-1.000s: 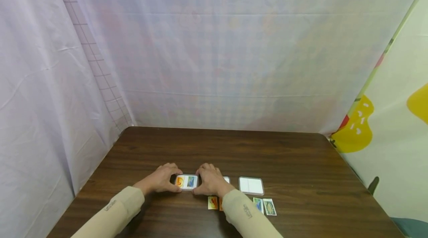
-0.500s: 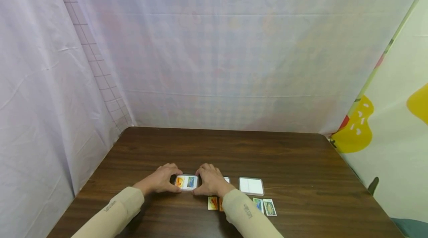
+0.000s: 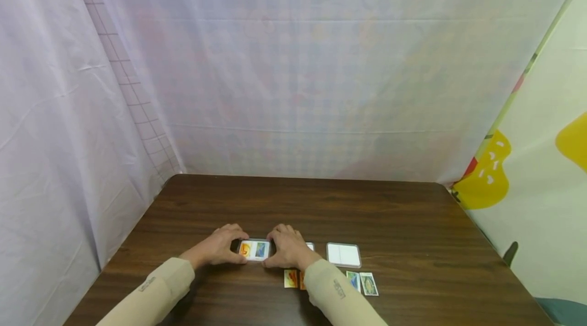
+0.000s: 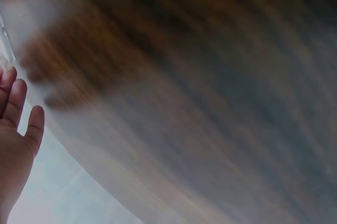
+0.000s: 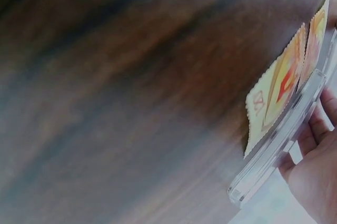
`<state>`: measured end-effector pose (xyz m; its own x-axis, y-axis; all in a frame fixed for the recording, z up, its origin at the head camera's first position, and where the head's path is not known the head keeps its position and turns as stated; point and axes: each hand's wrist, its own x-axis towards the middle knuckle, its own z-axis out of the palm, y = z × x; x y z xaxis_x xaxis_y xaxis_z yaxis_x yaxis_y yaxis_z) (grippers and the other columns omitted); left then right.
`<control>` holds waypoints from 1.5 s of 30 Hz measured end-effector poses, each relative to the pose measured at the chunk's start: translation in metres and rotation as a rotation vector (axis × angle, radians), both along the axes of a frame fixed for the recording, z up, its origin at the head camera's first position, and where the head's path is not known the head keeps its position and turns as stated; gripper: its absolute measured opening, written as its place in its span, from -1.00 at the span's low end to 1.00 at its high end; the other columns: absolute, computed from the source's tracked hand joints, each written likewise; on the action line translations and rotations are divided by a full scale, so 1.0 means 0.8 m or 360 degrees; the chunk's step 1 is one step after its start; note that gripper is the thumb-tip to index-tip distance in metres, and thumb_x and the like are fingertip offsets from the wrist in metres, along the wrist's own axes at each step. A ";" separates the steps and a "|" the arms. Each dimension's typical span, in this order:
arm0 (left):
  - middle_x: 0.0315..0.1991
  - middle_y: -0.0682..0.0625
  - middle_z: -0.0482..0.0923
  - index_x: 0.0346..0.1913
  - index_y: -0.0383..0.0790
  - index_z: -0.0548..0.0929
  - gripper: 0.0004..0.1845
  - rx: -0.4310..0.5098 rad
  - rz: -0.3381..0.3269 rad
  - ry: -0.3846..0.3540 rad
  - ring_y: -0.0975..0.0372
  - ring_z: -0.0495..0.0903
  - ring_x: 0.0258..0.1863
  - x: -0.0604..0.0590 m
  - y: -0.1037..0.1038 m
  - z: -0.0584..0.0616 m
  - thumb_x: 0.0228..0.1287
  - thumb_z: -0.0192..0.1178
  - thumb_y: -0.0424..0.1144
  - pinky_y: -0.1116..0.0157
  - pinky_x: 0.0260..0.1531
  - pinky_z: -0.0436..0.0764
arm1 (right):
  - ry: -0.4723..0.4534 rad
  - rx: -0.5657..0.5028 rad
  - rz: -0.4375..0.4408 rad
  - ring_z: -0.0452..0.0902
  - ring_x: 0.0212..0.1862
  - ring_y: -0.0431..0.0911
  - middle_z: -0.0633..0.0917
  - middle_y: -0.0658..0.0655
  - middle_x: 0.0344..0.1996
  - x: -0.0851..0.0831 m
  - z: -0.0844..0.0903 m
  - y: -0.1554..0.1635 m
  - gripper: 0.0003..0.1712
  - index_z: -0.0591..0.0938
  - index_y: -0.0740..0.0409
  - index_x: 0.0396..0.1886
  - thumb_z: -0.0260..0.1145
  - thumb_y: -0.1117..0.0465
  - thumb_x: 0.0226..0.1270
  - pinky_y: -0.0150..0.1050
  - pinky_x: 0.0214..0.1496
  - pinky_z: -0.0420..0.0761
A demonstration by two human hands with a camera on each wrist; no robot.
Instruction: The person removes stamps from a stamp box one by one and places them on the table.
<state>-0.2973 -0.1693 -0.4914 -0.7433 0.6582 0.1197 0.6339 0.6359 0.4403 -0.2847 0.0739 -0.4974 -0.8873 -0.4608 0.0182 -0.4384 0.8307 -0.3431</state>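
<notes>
The dark wooden table (image 3: pixel 321 204) carries everything. Near its front edge lies a clear plastic case (image 3: pixel 254 250) with two picture stamps inside. The left hand (image 3: pixel 217 245) and the right hand (image 3: pixel 286 247) grip its two short ends with curled fingers, probably to keep it steady. An empty clear case (image 3: pixel 344 254) and loose stamps (image 3: pixel 362 283) lie to the right.

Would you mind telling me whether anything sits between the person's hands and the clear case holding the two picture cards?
Nothing visible does. The left hand and right hand already grip the clear case from its two sides on the table. The loose cards lie nearer the person, and the empty case lies to the right.
</notes>
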 end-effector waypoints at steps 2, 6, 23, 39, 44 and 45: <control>-0.04 -0.03 0.51 0.07 -0.31 0.63 -0.36 0.0006 -0.0003 0.0008 0.08 0.46 -0.05 0.000 -0.001 0.000 0.02 0.47 0.06 -0.02 -0.02 0.41 | -0.0010 0.0005 -0.0006 0.38 0.17 -0.02 0.52 0.05 0.12 0.000 0.000 0.000 -0.25 0.62 0.06 0.08 0.52 -0.24 -0.07 0.02 0.29 0.33; -0.04 -0.04 0.52 0.07 -0.31 0.63 -0.36 0.0015 -0.0010 0.0023 0.07 0.47 -0.04 -0.001 -0.005 0.000 0.03 0.46 0.07 -0.04 0.00 0.42 | -0.0019 0.0009 -0.0010 0.38 0.18 -0.01 0.52 0.06 0.13 0.001 0.002 0.000 -0.25 0.62 0.06 0.09 0.52 -0.23 -0.07 0.03 0.29 0.33; -0.10 -0.07 0.54 0.04 -0.34 0.64 -0.40 0.0092 0.0111 0.0103 0.03 0.50 -0.07 -0.007 -0.030 0.011 -0.01 0.50 -0.02 -0.02 -0.03 0.50 | -0.0001 0.0029 0.0024 0.37 0.20 0.00 0.51 0.08 0.15 0.004 0.004 0.001 -0.31 0.62 0.03 0.10 0.48 -0.23 0.03 0.03 0.30 0.33; -0.12 -0.03 0.52 0.05 -0.35 0.63 -0.37 0.0106 0.0274 0.0076 0.03 0.49 -0.06 -0.010 -0.077 0.014 -0.05 0.51 -0.03 -0.02 -0.02 0.50 | -0.0019 0.0040 0.0038 0.35 0.24 0.02 0.49 0.07 0.17 0.003 0.003 0.001 -0.35 0.61 -0.03 0.08 0.47 -0.24 0.07 0.03 0.31 0.31; -0.15 -0.03 0.52 0.04 -0.38 0.64 -0.36 0.0095 0.0250 0.0090 0.05 0.49 -0.11 -0.012 -0.086 0.011 -0.08 0.52 -0.03 0.01 -0.05 0.50 | -0.0020 0.0039 0.0036 0.35 0.25 0.02 0.49 0.07 0.18 0.002 0.003 0.003 -0.34 0.61 -0.02 0.09 0.47 -0.24 0.06 0.04 0.32 0.30; -0.15 -0.03 0.52 0.04 -0.39 0.63 -0.35 0.0091 0.0246 0.0090 0.05 0.49 -0.11 -0.012 -0.088 0.011 -0.08 0.52 -0.03 0.01 -0.05 0.51 | -0.0019 0.0038 0.0038 0.35 0.25 0.03 0.49 0.08 0.18 0.002 0.003 0.003 -0.34 0.61 -0.02 0.10 0.47 -0.24 0.06 0.04 0.32 0.30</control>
<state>-0.3066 -0.2399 -0.4828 -0.8262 0.5275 0.1978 0.5552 0.7027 0.4448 -0.2832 0.0765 -0.4950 -0.8763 -0.4818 -0.0033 -0.4541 0.8282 -0.3285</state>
